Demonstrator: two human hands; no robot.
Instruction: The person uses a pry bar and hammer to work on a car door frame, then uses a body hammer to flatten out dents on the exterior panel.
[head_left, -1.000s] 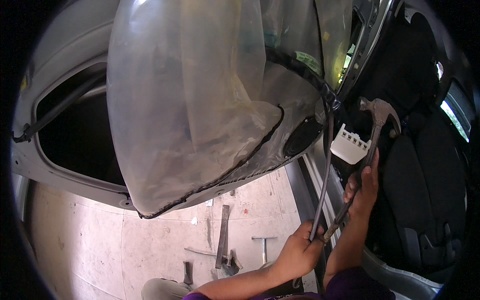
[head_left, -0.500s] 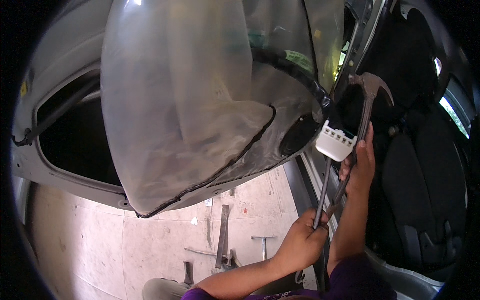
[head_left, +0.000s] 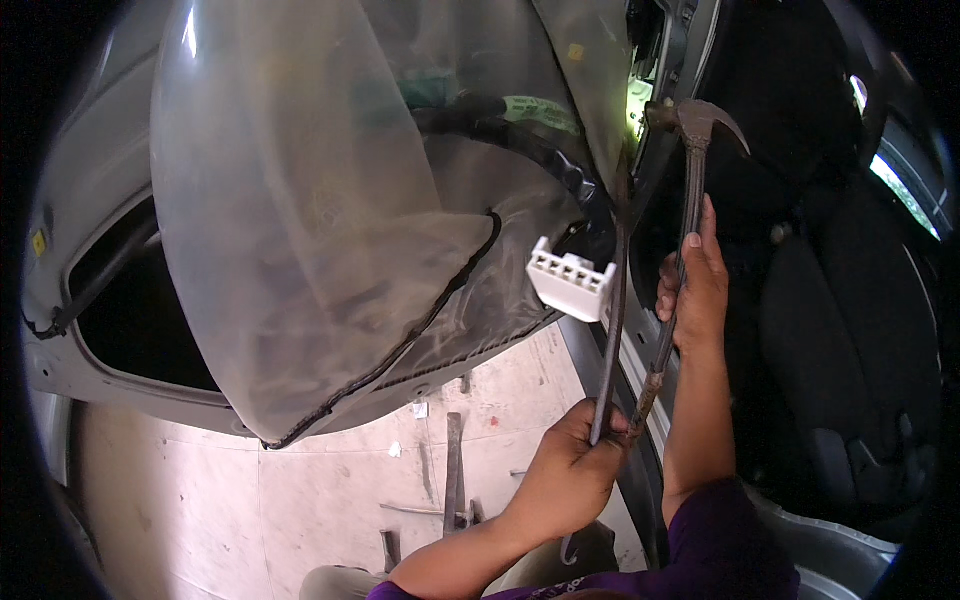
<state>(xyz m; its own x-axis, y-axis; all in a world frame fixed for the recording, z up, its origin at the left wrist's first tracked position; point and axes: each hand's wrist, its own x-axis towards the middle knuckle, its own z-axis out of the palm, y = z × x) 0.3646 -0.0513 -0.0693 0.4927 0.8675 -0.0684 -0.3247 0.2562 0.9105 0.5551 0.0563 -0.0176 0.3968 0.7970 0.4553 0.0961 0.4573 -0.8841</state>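
My left hand is closed round a long thin metal rod, which rises from the fist toward the edge of the car door. A hooked end shows below that fist. My right hand grips a claw hammer partway along its dark handle, with the head up. The lower end of the hammer handle comes down close to the left fingers; whether they touch it I cannot tell. A white plug connector hangs from a dark cable just left of the rod.
A clear plastic sheet covers much of the open car door on the left. Dark seats fill the right side. On the pale floor lie a flat metal bar and other tools.
The view has shifted, so door and connector sit farther left. The rod now reaches higher, past the connector toward the door edge. Both hands keep their holds.
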